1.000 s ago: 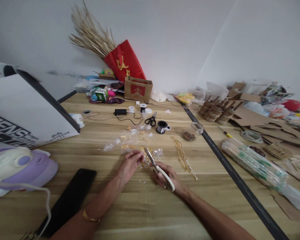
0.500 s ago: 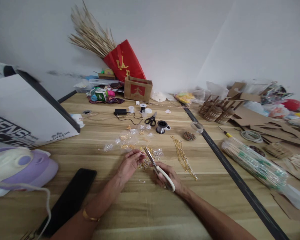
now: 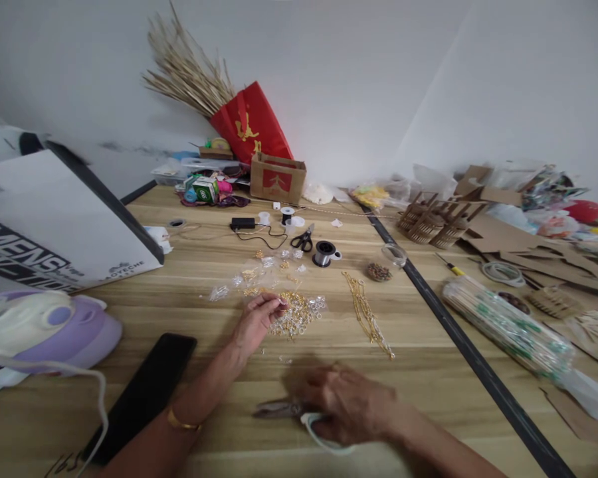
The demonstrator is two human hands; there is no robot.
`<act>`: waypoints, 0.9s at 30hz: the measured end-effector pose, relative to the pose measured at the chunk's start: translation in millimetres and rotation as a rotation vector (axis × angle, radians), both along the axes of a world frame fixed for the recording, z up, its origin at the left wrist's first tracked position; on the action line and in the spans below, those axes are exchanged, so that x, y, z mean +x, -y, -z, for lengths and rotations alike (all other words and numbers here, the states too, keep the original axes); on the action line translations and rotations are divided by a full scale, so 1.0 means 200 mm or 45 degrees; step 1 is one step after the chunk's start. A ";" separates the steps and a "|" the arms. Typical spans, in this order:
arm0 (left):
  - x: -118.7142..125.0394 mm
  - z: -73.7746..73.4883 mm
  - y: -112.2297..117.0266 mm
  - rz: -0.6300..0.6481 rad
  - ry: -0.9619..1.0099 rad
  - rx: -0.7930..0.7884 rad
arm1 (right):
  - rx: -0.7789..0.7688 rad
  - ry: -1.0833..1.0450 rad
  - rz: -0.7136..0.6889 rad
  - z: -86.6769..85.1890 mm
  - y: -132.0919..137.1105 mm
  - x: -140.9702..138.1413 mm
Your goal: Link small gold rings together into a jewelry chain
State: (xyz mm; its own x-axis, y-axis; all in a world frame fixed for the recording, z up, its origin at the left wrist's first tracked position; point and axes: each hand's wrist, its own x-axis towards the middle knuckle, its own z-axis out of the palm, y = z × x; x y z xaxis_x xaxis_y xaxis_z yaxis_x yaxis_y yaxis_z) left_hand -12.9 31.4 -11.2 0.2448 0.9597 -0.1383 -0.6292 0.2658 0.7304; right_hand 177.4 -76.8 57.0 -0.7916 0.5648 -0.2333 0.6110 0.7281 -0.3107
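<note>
Scissors (image 3: 279, 408): lay under the right hand (image 3: 351, 405), blades jutting toward the left forearm.
Right hand: blurred, curled over the white handle.
Left hand (image 3: 256, 318): fingertips pinched a small piece (image 3: 282, 305) at the bead pile's (image 3: 299, 317) edge.
Chain (image 3: 366, 315): lay beyond the right hand.

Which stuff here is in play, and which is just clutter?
In play: left hand at the pile of gold and silver findings; right hand on the white-handled scissors.
Lying about: gold chain, black scissors, wire spool, beads, phone, skewer pack, red bag.
</note>
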 end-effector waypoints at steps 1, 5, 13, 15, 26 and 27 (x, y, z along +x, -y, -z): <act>0.01 0.00 0.01 0.007 -0.013 0.005 | 0.064 0.031 -0.038 0.01 0.04 -0.03; 0.03 -0.03 0.04 0.030 -0.057 -0.005 | 0.234 0.024 -0.115 0.03 0.15 -0.09; 0.09 -0.11 0.13 0.169 -0.303 0.123 | -0.202 -0.724 0.714 0.05 -0.05 0.02; 0.09 -0.12 0.14 0.175 -0.399 0.174 | -0.301 -1.025 0.947 0.11 -0.13 0.04; 0.12 -0.15 0.16 0.179 -0.719 0.363 | -0.959 -1.539 0.965 0.28 -0.22 0.01; 0.12 -0.14 0.16 0.155 -0.747 0.375 | -0.945 -1.521 0.974 0.28 -0.22 0.02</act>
